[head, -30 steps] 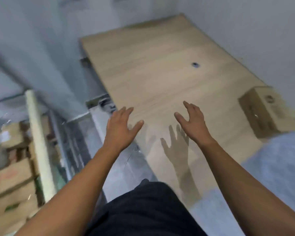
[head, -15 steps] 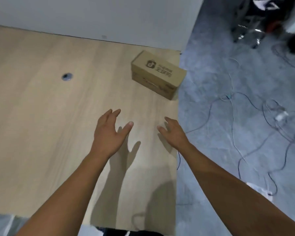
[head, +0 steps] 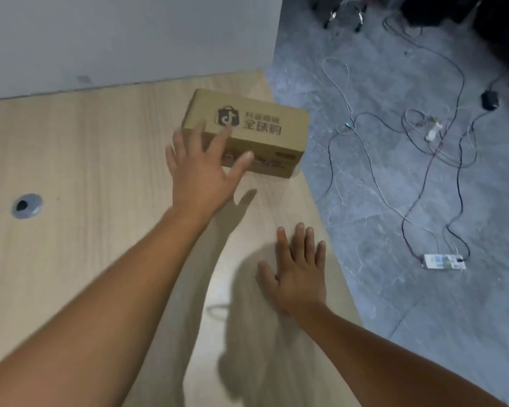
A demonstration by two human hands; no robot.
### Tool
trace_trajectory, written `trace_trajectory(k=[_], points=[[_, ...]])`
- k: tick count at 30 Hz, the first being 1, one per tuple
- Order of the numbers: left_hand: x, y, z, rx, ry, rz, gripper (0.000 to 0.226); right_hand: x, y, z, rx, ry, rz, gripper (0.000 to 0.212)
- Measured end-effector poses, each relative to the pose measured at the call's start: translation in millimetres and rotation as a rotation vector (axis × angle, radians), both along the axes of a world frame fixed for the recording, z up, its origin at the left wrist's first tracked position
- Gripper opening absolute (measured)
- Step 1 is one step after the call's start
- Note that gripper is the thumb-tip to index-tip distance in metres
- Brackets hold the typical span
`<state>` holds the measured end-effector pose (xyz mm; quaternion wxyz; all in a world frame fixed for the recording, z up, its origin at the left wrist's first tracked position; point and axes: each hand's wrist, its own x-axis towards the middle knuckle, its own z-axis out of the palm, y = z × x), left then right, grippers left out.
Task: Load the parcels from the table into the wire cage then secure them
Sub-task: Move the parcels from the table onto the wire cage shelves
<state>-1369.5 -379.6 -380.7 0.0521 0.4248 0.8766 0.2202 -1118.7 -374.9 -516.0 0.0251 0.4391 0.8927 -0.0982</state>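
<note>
parcel (head: 265, 136): brown cardboard, dark printed logo and characters on top
table (head: 86, 160): pale wood grain
floor (head: 365, 215): grey, marbled with lighter veins
wall (head: 130, 39): plain light grey

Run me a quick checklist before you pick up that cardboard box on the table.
1. Parcel within reach: the cardboard box lies by the left hand: ok.
2. Grip: left hand is spread open at the box's near left corner, not gripping: not ok.
3. Right hand free: open near the table edge, holding nothing: ok.
4. Wire cage located: not in view: cannot tell.
5. Floor clear: cables trail right of the table: not ok.
</note>
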Motion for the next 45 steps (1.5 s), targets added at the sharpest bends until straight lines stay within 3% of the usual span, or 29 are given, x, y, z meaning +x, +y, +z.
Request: trace_trajectory(k=[4,9,16,22,27,30,33,36,39,42,45], points=[[-35,76,0,-0.067,0.14,-0.194,0.068,-1,-1,2,-0.056,-0.013,-0.01,0.085],[-65,135,-18,-0.258,0.183,-0.355,0.09,-1,-3,2,-0.064,-0.03,-0.031,0.088],[-59,118,-23,-0.268,0.214,-0.437,0.102,-6,-2,13,-0.137,-0.025,-0.04,0.087],[-30,71,-19,-0.307,0.185,-0.398,0.102,1,-2,13,-0.134,0.16,-0.048,0.081],[15,21,-14,-0.347,0.167,-0.265,0.099,6,1,17,-0.178,0.456,-0.126,0.079],[46,-6,-9,-0.377,0.146,-0.199,0.098,12,2,29,-0.312,0.675,-0.173,0.075],[81,-34,-8,-0.406,0.123,-0.091,0.098,20,12,46,-0.614,0.857,-0.235,0.071],[121,-58,-1,-0.42,0.027,0.021,0.097,33,27,75,-1.054,0.949,-0.305,0.065],[153,-87,5,-0.339,-0.058,0.136,0.085,54,34,102,-1.245,0.905,-0.258,0.076],[184,-137,-1,-0.175,-0.109,0.588,0.088,71,36,111,-1.24,0.713,-0.129,0.075],[222,-189,-3,0.222,-0.539,0.867,0.105,75,18,116,-1.247,0.584,0.073,0.049]])
